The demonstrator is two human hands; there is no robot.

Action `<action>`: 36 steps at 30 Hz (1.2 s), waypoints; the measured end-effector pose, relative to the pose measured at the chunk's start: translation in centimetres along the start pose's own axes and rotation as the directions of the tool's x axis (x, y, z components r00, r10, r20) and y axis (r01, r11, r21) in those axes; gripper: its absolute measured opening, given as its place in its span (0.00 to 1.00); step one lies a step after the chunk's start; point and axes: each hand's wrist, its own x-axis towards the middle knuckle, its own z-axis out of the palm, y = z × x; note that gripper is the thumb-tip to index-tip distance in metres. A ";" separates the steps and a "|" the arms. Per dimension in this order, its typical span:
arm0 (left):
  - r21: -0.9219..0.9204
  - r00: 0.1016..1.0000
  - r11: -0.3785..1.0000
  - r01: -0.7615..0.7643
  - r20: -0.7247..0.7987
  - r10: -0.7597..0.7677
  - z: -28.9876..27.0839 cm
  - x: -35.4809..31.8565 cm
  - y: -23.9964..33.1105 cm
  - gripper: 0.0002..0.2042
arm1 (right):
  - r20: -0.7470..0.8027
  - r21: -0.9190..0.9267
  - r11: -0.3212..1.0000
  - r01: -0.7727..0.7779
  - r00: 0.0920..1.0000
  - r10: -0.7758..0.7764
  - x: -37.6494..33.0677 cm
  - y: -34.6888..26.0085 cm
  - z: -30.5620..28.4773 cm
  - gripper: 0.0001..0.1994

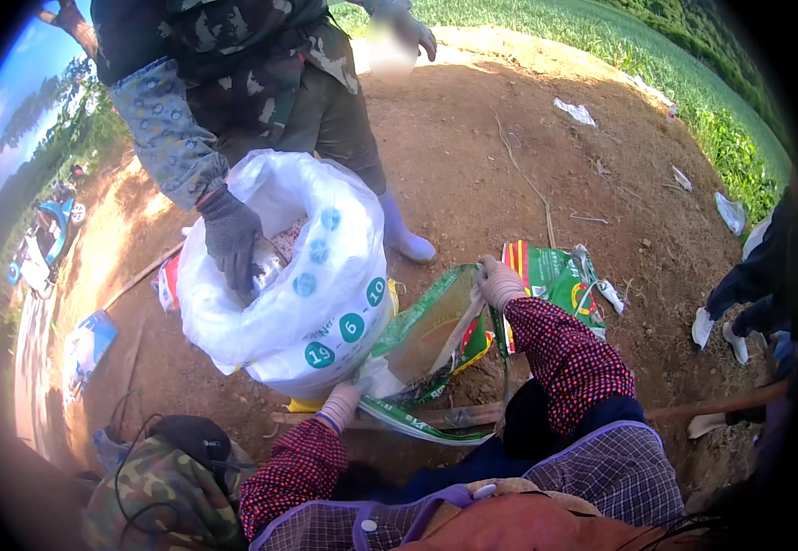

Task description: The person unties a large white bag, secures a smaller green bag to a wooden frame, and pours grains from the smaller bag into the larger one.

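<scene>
Between my two hands a green and white bag (422, 310) is stretched with its mouth open. My right hand (500, 283), in a pale glove, is closed on the far right of its rim. At the near left, my left hand (339, 406), also gloved, grips the rim close to a large white sack (270, 335). That sack stands upright with its top rolled outward, and pinkish granules (291, 236) show inside. A co-worker's grey-gloved hand (232, 231) reaches into it, on a shiny scoop-like thing (269, 266).
Another green, red and yellow bag (560, 285) lies beyond my right hand. A camouflage bundle (156, 491) sits at the lower left. Wooden poles (716, 399) lie on the dirt. People's legs (748, 298) are at the right; a blue vehicle (47, 230) stands far left.
</scene>
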 end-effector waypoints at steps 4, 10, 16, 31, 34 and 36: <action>0.192 0.996 0.980 0.044 -0.088 -0.027 1.0 -0.9 0.1 0.30 | 0.095 0.049 0.996 -0.075 0.993 0.070 -0.6 -0.7 -0.7 0.22; 0.328 0.891 0.868 -0.372 -0.134 0.433 3.7 -4.0 2.8 0.31 | 0.110 -0.024 0.998 -0.065 0.992 0.068 -0.1 -0.3 -0.3 0.19; 0.638 0.878 0.695 -0.331 -0.063 0.475 3.6 -4.8 5.1 0.32 | 0.125 -0.097 0.995 0.017 0.992 -0.005 -0.6 -0.9 -0.8 0.14; 0.689 0.850 0.624 -0.370 -0.020 0.526 2.4 -5.2 5.2 0.29 | 0.165 -0.114 0.993 0.001 0.986 0.018 -1.0 -1.2 -0.5 0.24; 0.709 0.840 0.601 -0.370 -0.021 0.542 2.4 -5.2 5.2 0.29 | 0.161 -0.110 0.994 -0.014 0.986 0.031 -1.0 -1.3 -0.6 0.25; 0.707 0.831 0.592 -0.387 -0.010 0.556 2.2 -5.1 5.1 0.29 | 0.173 -0.115 0.993 -0.007 0.985 0.027 -1.0 -1.3 -0.7 0.25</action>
